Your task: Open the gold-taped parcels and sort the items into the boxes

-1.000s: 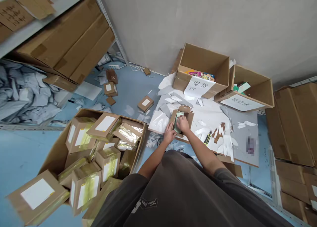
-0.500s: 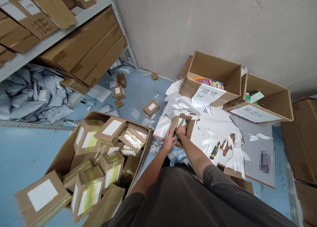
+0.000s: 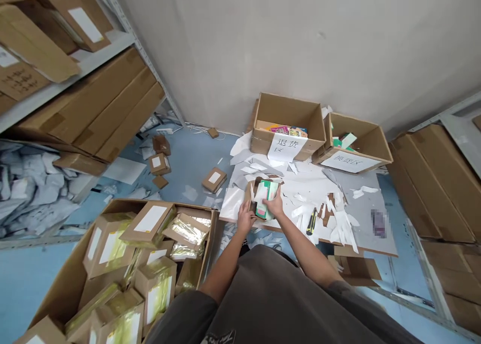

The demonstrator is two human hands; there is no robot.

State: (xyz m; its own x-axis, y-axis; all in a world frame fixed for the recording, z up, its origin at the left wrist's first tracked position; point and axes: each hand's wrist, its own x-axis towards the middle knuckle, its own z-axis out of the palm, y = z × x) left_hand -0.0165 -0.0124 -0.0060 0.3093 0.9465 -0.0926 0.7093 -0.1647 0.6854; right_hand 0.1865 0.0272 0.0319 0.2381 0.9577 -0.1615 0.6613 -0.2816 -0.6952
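matt brown cardboard parcel (image 3: 252, 191), glossy green-white printed packet (image 3: 266, 204), torn white paper scraps (image 3: 338, 219).

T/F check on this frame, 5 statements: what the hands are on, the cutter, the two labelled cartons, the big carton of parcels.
1. The right hand is on a green-and-white packet at the small opened box. True.
2. The left hand holds the yellow-and-black cutter. False: the cutter lies on the board among paper scraps, right of both hands; the left hand is at the opened box's near edge.
3. Two open cartons with paper signs stand by the wall, the left carton and the right carton. True.
4. The large carton of parcels is on the person's right. False: it is on their left.
5. Both labelled cartons are bare inside. False: each holds coloured items.
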